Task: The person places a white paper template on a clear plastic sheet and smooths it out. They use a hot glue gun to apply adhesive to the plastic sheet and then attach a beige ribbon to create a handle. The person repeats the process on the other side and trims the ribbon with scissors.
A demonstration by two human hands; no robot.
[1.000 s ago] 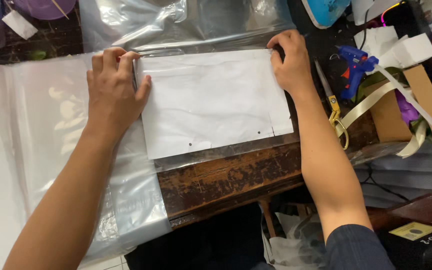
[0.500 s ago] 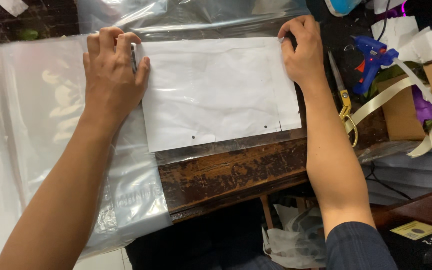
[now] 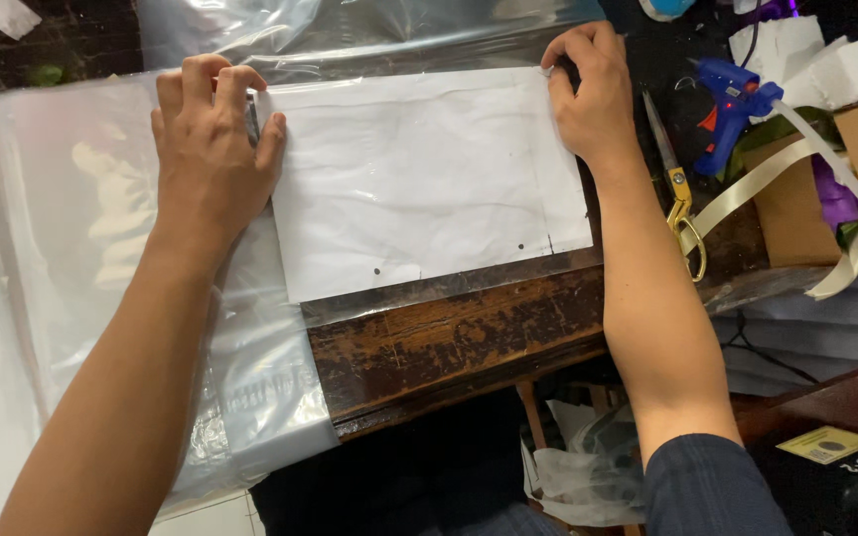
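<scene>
From the head camera, a white paper sheet (image 3: 424, 184) lies flat on clear plastic film (image 3: 71, 248) spread over a worn dark wooden table (image 3: 449, 333). The left hand (image 3: 213, 149) presses palm-down on the sheet's left edge, fingers curled at the upper corner, pinning paper and film rather than gripping anything. The right hand (image 3: 588, 94) rests on the sheet's upper right corner, fingertips bent onto the edge; whether it pinches the paper cannot be told. Just right of that forearm lie yellow-handled scissors (image 3: 677, 194), with a blue glue gun (image 3: 732, 99), a cream ribbon (image 3: 767, 179) and a cardboard box (image 3: 826, 189) beyond.
</scene>
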